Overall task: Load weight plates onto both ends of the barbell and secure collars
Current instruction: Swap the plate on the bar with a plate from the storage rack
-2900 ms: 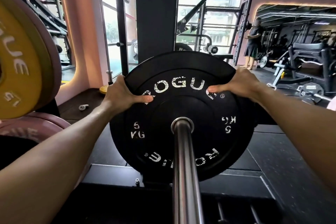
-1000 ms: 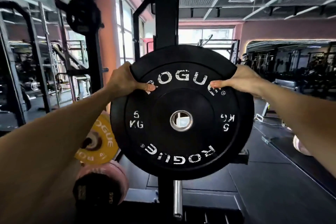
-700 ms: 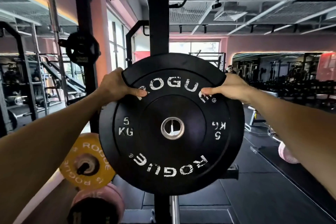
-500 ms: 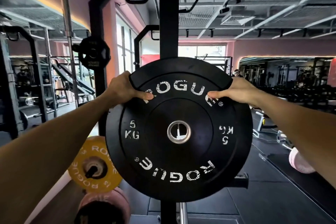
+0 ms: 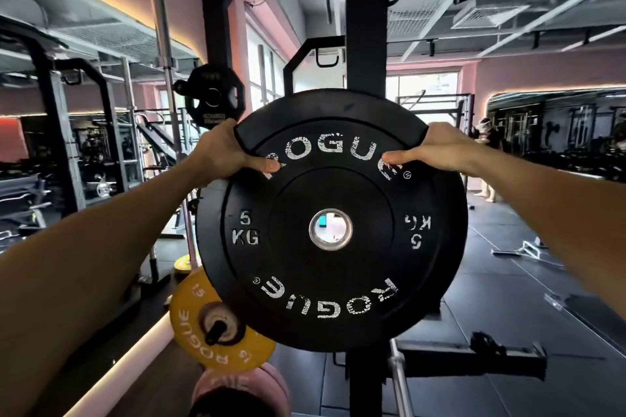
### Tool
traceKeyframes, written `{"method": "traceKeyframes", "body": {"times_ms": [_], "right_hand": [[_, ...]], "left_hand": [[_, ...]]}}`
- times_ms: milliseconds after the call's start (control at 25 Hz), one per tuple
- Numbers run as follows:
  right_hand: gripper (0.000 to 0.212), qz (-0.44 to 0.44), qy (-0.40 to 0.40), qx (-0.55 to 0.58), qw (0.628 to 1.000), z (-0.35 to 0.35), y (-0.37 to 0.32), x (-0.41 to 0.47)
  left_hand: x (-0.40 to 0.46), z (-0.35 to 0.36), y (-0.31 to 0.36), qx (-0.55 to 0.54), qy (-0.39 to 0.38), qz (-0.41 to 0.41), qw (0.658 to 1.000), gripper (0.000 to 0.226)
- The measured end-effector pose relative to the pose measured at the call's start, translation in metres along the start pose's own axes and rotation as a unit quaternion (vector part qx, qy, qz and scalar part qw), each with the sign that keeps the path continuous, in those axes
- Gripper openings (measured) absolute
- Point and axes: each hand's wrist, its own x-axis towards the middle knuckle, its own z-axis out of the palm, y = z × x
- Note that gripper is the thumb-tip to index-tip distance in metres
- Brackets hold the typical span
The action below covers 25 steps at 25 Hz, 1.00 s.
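I hold a black 5 kg Rogue bumper plate (image 5: 332, 281) upright in front of me, off any peg, with light showing through its steel-ringed centre hole. My left hand (image 5: 225, 152) grips its upper left rim and my right hand (image 5: 437, 151) grips its upper right rim, thumbs on the face. Below the plate a steel bar end (image 5: 399, 382) sticks out beside the rack post.
A black rack upright (image 5: 366, 20) stands right behind the plate. A yellow 15 kg plate (image 5: 203, 335) and a pink plate (image 5: 237, 386) sit on pegs at lower left. A black plate (image 5: 213, 96) hangs on a rack at left. A person (image 5: 486, 159) stands far right.
The plate came off the steel bar it sat on and rose to chest height. In the last second it has shifted slightly right and tilted a little, with both hands still gripping it.
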Motion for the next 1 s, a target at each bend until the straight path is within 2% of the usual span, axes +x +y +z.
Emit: {"method": "traceKeyframes", "body": {"times_ms": [80,160,240,360,480,640,680,880,1000], "right_hand": [[0.071,-0.002,-0.001,0.005,1.0,0.018,-0.015,0.015],[0.084,-0.013,0.0,-0.003,1.0,0.065,-0.048,0.043],[0.095,-0.018,0.005,0.004,1.0,0.079,-0.066,0.048],[0.096,-0.017,0.01,0.001,1.0,0.143,-0.12,0.068],[0.108,-0.011,0.024,0.003,1.0,0.206,-0.173,0.083],[0.098,0.004,0.013,-0.004,1.0,0.27,-0.218,0.103],[0.101,0.007,0.013,-0.007,1.0,0.283,-0.229,0.112],[0.111,0.019,0.025,-0.017,0.999,0.334,-0.252,0.157],[0.105,0.024,0.025,-0.018,0.999,0.352,-0.249,0.185]], "left_hand": [[0.008,-0.012,-0.021,0.002,0.005,0.008,1.0,0.079],[0.021,-0.045,-0.066,0.011,0.005,0.009,1.0,0.071],[0.029,-0.059,-0.084,0.036,0.013,0.012,0.999,0.069],[0.039,-0.111,-0.15,0.056,0.017,0.029,0.998,0.069],[0.054,-0.16,-0.218,0.073,0.002,0.032,0.997,0.069],[0.081,-0.204,-0.29,0.083,0.001,0.015,0.996,0.091],[0.087,-0.213,-0.306,0.077,0.001,0.008,0.997,0.094],[0.124,-0.221,-0.366,0.065,0.006,-0.002,0.998,0.096],[0.151,-0.21,-0.392,0.052,0.003,-0.014,0.999,0.096]]}}
